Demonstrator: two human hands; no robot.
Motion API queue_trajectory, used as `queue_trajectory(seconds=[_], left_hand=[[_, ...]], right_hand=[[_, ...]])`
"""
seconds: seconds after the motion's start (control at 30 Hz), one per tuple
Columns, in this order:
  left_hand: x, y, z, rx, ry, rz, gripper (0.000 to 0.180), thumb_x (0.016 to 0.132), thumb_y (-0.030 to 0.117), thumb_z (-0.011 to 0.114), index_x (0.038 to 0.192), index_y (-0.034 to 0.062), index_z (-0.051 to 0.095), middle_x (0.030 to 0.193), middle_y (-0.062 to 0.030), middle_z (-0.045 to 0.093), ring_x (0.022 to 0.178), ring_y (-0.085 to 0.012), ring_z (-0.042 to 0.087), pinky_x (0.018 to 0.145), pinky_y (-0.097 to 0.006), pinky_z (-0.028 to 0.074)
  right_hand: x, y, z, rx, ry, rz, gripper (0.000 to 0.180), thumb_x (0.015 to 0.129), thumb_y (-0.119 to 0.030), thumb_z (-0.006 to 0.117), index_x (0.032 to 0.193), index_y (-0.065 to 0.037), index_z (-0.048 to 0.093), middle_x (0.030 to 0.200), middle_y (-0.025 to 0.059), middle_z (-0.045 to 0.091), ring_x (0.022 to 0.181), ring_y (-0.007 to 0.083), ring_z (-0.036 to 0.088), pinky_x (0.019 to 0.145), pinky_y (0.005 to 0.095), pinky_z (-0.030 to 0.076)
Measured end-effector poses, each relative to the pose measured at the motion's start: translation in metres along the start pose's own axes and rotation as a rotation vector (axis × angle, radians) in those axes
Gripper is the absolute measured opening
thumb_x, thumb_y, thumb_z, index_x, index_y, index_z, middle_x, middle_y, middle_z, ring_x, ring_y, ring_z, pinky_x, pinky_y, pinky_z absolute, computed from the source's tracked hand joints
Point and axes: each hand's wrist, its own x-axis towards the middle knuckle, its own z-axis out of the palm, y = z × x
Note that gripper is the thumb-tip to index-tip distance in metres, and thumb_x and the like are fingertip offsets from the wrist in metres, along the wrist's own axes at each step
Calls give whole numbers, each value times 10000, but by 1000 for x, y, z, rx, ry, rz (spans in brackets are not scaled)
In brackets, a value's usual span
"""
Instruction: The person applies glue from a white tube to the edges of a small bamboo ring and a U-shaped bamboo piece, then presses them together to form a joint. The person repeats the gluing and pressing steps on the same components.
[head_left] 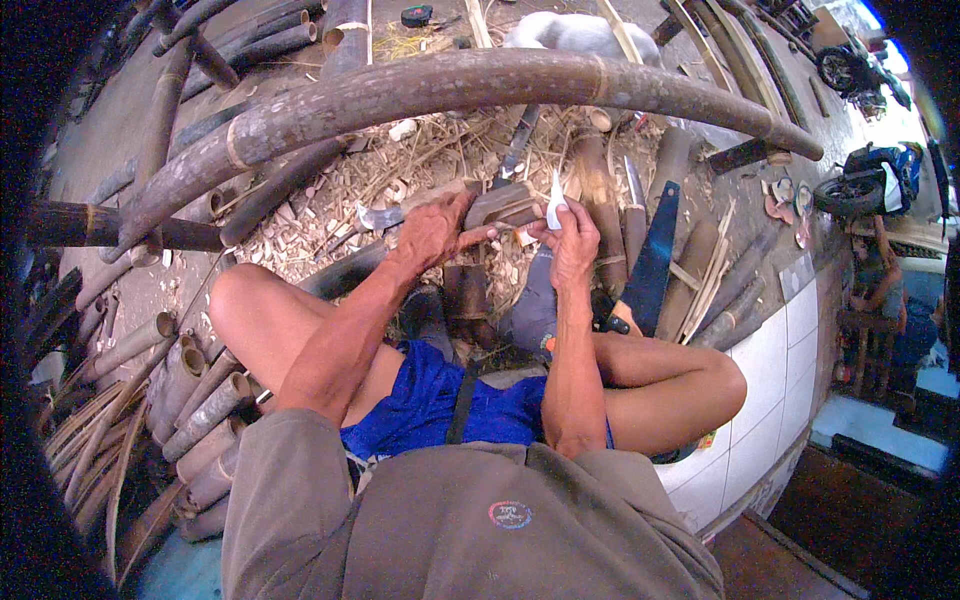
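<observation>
My right hand point(572, 245) is closed around a small white squeeze bottle point(555, 205) with a pointed nozzle tilted upward. To its left, my left hand point(435, 230) grips a short brown bamboo piece point(503, 203), one finger stretched toward the bottle. The two hands are close together above my lap, and the bamboo's cut end lies between them. Just left of my left hand is a curved grey metal tool head point(380, 217), its handle hidden. On the right, a handsaw point(655, 255) with a dark blade and wooden handle leans near my right knee.
A thick bamboo pole point(480, 80) crosses in front of my hands. Wood shavings point(300, 215) cover the ground, with a long knife point(520, 140) and another blade point(633, 182) among them. Bamboo tubes point(215, 410) are piled left. Sandals point(790, 200) and a motorbike point(870, 185) stand right.
</observation>
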Motion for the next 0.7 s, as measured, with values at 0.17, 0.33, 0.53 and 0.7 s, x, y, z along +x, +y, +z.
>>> queue_trajectory(seconds=[0.17,0.33,0.53,0.7], left_hand=[[2,-3,4,-11,15,20,830,901,765,553,1342,62,568,1070,-259,699,981,-436,697,846,-514,558],[2,-5,13,12,-6,20,751,952,725,516,1307,66,569,969,-250,713,966,-435,701,819,-527,552],[3,-8,29,-10,81,70,692,979,689,505,1253,58,582,957,-251,706,936,-442,696,800,-541,543],[-2,-10,35,-25,58,87,684,977,676,520,1232,46,586,937,-243,697,915,-434,696,789,-533,547]], right_hand=[[1,0,-2,-13,-7,-9,372,998,-195,640,1279,48,608,1032,142,719,739,210,714,672,365,648],[2,4,-6,-79,1,14,357,991,-189,649,1270,32,621,1029,125,721,735,206,713,656,358,643],[6,15,-13,-89,49,31,346,990,-191,642,1258,27,628,1021,117,718,717,215,710,647,362,643],[-1,18,-16,-121,73,52,348,990,-194,632,1261,24,633,1026,122,719,719,217,710,650,361,644]])
